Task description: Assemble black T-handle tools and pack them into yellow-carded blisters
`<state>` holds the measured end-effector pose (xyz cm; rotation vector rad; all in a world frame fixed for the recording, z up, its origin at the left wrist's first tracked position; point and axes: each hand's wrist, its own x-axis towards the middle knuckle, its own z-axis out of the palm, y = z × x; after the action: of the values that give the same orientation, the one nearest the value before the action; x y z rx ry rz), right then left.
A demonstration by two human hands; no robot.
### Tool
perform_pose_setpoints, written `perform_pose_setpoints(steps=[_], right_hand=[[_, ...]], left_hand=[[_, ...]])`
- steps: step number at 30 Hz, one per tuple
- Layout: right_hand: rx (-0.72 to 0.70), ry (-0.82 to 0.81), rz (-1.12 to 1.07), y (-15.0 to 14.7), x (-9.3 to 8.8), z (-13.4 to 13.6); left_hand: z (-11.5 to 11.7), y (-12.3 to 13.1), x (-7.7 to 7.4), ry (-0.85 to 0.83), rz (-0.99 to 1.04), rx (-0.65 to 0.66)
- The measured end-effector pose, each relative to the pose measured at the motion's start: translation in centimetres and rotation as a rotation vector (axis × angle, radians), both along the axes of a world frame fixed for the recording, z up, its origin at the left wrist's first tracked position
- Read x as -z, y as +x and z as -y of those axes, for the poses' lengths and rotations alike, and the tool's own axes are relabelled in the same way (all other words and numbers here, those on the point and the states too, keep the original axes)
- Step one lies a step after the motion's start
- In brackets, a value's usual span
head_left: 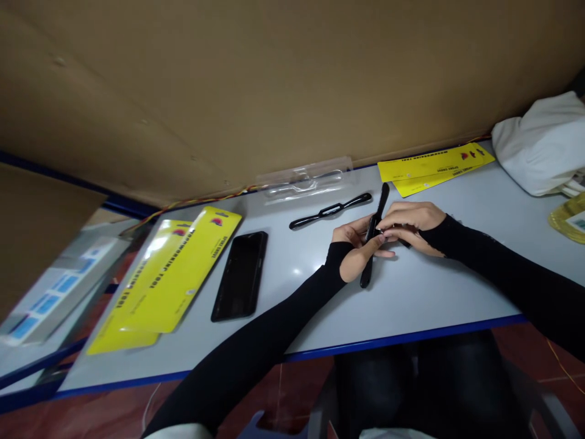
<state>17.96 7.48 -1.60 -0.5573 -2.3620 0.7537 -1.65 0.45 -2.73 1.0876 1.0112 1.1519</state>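
My left hand (355, 249) is closed round a long slim black tool (375, 228) that stands slanted over the grey table (411, 299). My right hand (410, 227) pinches the same tool near its middle with curled fingers. Both arms wear black sleeves. A second black tool with a slotted middle (329, 211) lies flat just left of the hands. A black phone (241, 274) lies face up further left.
Yellow packaging cards lie at the left (171, 274) and at the back right (434, 164). A clear plastic blister tray (306, 177) rests against the cardboard wall (274, 79). A white cloth bag (543, 143) sits at the far right. White boxes (50, 292) lie left.
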Motion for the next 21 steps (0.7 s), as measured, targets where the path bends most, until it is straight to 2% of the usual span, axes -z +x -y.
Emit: perform_pose_setpoints(steps=[5, 9, 12, 17, 21], right_hand=[[-0.064, 0.1, -0.005, 0.2, 0.2, -0.8], [-0.09, 0.132, 0.039, 0.4, 0.2, -0.9], [0.01, 0.051, -0.003, 0.4, 0.1, -0.4], [0.222, -0.034, -0.121, 0.0, -0.2, 0.5], [0.2, -0.14, -0.043, -0.2, -0.6, 1.0]], left_hand=[[0.0, -0.2, -0.2, -0.012, -0.016, 0.024], [-0.2, -0.4, -0.4, -0.051, -0.028, 0.096], [-0.3, -0.5, -0.3, -0.056, -0.008, 0.106], [-0.4, -0.5, 0.3, -0.027, 0.003, -0.006], [-0.1, 0.0, 0.3, 0.002, -0.027, -0.042]])
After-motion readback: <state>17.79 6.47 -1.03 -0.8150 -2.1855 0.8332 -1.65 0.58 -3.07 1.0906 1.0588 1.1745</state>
